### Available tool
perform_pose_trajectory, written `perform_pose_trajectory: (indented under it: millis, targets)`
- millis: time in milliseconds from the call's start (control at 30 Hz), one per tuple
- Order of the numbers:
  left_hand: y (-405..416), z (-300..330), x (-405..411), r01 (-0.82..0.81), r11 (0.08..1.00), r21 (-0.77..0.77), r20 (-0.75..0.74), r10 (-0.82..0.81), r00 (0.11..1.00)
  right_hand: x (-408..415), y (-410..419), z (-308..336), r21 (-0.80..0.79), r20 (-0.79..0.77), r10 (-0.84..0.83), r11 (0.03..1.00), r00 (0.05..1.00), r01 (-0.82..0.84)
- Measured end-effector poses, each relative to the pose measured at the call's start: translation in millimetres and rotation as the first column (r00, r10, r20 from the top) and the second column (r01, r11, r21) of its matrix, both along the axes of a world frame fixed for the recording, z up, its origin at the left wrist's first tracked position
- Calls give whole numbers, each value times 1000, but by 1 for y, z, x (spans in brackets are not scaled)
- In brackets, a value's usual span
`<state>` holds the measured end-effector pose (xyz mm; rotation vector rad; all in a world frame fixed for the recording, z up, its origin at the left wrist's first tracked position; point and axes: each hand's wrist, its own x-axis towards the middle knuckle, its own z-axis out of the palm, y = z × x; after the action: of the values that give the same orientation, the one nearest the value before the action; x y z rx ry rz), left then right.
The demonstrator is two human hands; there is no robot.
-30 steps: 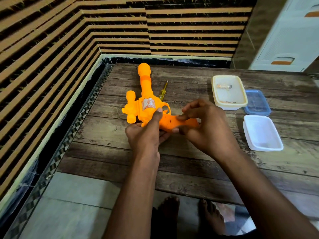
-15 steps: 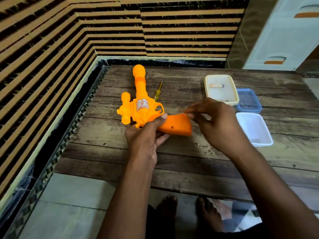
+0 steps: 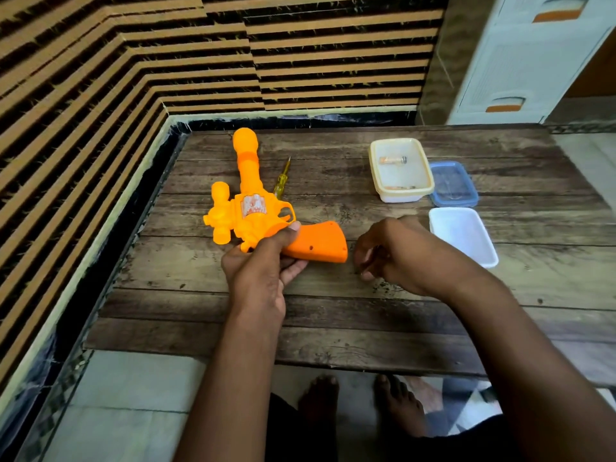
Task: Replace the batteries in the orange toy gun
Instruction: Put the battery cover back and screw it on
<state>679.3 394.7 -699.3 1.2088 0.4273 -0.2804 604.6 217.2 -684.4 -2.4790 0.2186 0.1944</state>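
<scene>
1. While the left hand (image 3: 258,271) grips the orange toy gun (image 3: 263,215) at the junction of body and handle, its thumb lies across the top face and its fingers (image 3: 293,266) curl underneath, showing below the handle.
2. The toy gun lies flat on the wooden surface (image 3: 333,315), left of centre. Its barrel points toward 12 o'clock; its handle extends toward 4 o'clock, with small holes visible on the upper face.
3. The right hand (image 3: 396,255) rests low over the surface just beside the handle end, at the gun's 3 o'clock, not touching the gun.
4. Right-hand fingers are curled inward with the tips drawn close together near the surface. A thin dark item may lie between the tips; whether they pinch anything cannot be told.
5. A yellow-handled screwdriver (image 3: 281,178) lies on the surface just beside the barrel, on its 3 o'clock side, tip toward 12 o'clock.
6. A cream tray (image 3: 430,181) sits at the 1 o'clock area of the surface. It holds one battery (image 3: 393,160) near its far end and a second small item at its near end, too blurred to identify.
7. A blue lid (image 3: 455,185) lies touching the cream tray's right side.
8. A white container (image 3: 463,235) sits near the blue lid, toward 6 o'clock from it and close beside the right hand.
</scene>
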Motion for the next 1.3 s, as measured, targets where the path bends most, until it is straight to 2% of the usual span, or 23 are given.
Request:
perform_pose_trajectory:
  millis: [133, 367, 433, 533, 667, 767, 1300]
  targets:
    - [0, -1, 0, 11, 1000, 10, 1, -11, 1000, 3, 4, -1, 30, -24, -14, 999, 1000, 14]
    - [1, -2, 1, 9, 1000, 17, -14, -8, 1000, 5, 4, -7, -34, 10, 51, 998, 999, -50]
    - [1, -2, 1, 10, 1000, 20, -17, -10, 1000, 6, 4, -8, -7, 93, 10, 1000, 996, -9]
    - [3, -4, 3, 6, 1000, 27, -16, -5, 1000, 7, 5, -6, 43, 303, -52, 998, 952, 41]
    - [1, -5, 4, 1, 999, 38, -8, -1, 1000, 9, 10, -5, 143, 545, -70, 990, 836, -11]
    - [0, -6, 4, 4, 999, 45, 0, -4, 1000, 16, 16, -9, 126, 633, -38, 991, 773, -54]
    - [-1, -7, 3, 27, 1000, 9, 31, -27, 999, 30, 33, -20, 35, 609, 79, 992, 790, -125]
